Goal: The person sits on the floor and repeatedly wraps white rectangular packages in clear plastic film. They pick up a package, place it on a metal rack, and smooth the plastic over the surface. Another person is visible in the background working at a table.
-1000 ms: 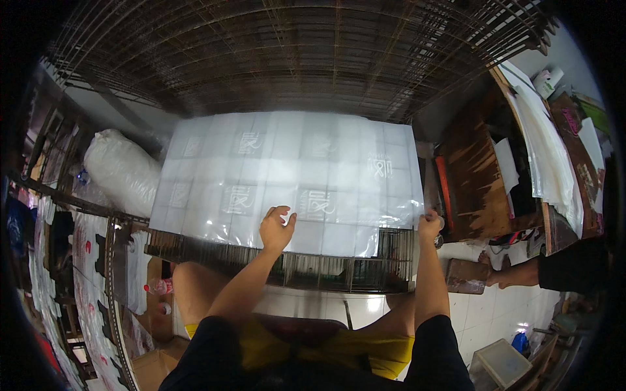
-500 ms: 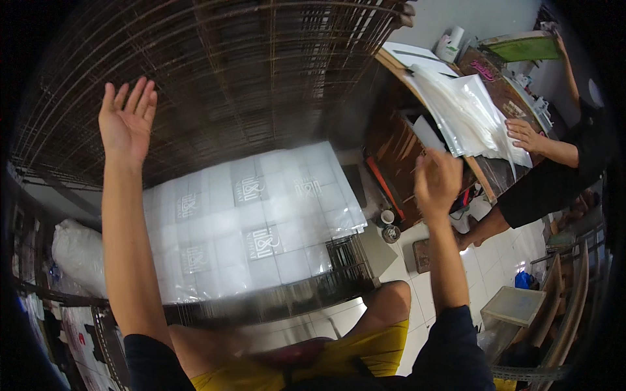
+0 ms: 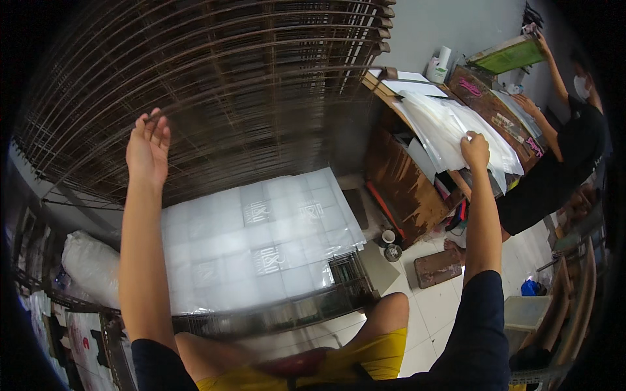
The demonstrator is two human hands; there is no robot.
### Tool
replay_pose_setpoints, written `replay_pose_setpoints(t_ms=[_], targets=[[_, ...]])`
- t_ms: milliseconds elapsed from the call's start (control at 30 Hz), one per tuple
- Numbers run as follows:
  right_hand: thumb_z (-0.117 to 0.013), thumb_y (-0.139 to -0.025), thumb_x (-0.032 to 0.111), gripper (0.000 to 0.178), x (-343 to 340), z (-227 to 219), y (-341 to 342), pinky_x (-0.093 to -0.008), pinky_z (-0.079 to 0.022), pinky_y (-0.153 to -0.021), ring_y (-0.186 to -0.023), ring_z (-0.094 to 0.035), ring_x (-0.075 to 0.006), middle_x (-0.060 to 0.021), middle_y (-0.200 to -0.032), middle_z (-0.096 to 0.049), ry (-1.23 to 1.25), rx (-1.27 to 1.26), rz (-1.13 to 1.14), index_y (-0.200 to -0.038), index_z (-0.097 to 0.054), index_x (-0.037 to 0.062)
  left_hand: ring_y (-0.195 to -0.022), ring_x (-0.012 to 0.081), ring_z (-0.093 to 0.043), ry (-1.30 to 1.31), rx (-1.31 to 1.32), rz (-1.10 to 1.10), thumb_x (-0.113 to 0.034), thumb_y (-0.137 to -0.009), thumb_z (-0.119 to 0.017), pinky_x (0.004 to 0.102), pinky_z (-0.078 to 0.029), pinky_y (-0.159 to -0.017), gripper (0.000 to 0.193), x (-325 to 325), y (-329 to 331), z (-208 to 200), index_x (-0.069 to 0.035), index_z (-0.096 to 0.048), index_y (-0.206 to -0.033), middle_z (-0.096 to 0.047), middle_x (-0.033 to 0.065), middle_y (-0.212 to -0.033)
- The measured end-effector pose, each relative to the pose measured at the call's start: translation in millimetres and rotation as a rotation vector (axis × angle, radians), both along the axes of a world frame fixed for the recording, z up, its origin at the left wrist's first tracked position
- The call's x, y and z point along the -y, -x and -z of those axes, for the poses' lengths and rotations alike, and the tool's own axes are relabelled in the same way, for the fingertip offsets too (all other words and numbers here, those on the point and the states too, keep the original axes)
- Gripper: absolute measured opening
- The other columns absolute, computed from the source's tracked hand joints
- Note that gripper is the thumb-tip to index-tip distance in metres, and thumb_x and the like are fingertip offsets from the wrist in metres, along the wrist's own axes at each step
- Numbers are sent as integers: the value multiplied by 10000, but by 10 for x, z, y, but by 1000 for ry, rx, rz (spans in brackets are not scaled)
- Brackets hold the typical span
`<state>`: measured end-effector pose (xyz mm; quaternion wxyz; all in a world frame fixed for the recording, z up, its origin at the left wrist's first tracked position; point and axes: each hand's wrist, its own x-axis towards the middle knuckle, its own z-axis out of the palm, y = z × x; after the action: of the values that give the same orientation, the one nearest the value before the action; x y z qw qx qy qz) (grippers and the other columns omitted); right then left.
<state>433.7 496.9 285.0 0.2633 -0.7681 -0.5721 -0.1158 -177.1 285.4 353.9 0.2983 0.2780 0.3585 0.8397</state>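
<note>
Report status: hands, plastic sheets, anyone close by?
Left hand up at the wire rack; right hand on the loose plastic pile. Printed plastic sheets spread flat, lower down. Co-worker just beyond the pile.

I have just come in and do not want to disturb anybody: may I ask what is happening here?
The person's left hand is raised at a bar of the upper wire racks. The right hand is at a pile of translucent sheets on the wooden table; whether it grips one is unclear. Plastic sheeting with white prints lies spread on a lower rack. At the right, another person has a hand on a green framed panel.
</note>
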Motion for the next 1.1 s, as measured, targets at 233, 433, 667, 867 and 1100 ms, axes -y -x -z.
replay_pose_setpoints(t_ms=[233,433,667,867,1100], targets=[[-575,-734,143,195,-87,204,-650,-447,-470,-791,-913,-598,-334,-142,-948,-634,-226,327,-62,-891,-684,102,-935,165,-550,-53,12,83,-249,-966,-432,294,-466,-735,179,873,-303,691,-102,-494,-1046,-555,66,-1081],[-500,-822,318,335,332,-488,-1433,-422,-483,-772,-918,-637,-304,-166,-1036,-647,-262,229,52,-1042,-649,114,-951,158,-523,329,275,14,-299,-964,-444,304,-402,-751,197,1956,-992,1234,-126,-493,-1043,-539,27,-1038],[-562,-883,268,365,484,-1060,-1362,-294,-485,-779,-916,-615,-189,-89,-1061,-643,-705,-256,-278,-1167,-608,44,-863,151,-549,563,589,-45,-234,-976,-422,293,-444,-722,133,2901,-1416,2550,-122,-494,-981,-537,24,-956],[-532,-877,185,379,504,-2042,-1440,-275,-395,-921,-1037,-539,-164,-72,-1136,-596,-651,-647,-642,-1218,-565,23,-771,148,-563,729,833,-62,-263,-915,-534,302,-485,-666,160,2938,-1527,3635,-104,-538,-905,-569,36,-868],[-490,-872,139,425,1886,-2434,1245,-263,-398,-938,-1073,-518,-161,-93,-1233,-516,-287,-391,-1005,-1274,-494,0,-790,155,-568,922,876,15,-324,-827,-650,293,-510,-619,300,2939,-1428,4222,-49,-536,-865,-548,61,-853]])
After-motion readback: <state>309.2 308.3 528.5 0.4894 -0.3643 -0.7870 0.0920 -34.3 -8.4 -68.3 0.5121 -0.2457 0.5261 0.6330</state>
